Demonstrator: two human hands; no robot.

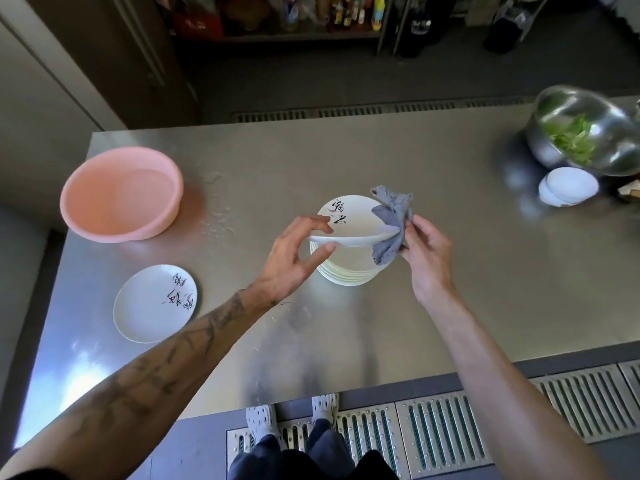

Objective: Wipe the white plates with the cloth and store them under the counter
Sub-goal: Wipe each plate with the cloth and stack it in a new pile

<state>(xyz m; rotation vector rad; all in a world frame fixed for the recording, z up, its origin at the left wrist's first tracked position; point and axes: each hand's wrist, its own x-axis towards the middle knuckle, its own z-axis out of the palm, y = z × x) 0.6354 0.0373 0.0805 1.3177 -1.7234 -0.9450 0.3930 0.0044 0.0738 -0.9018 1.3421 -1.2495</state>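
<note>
White plate above stack, left fingers pinching its rim, right fingers clamped on grey cloth

Bright glare on the steel counter at lower left, motion-blurred metal bowl at right, edges fisheye-bent.

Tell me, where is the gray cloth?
Head view, right of center: the right hand pinches the gray cloth around the right edge of the plate held above the stack.

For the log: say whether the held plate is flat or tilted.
Tilted: the held plate is lifted off the stack, left hand pinching one rim, cloth in right hand round the other.
</note>
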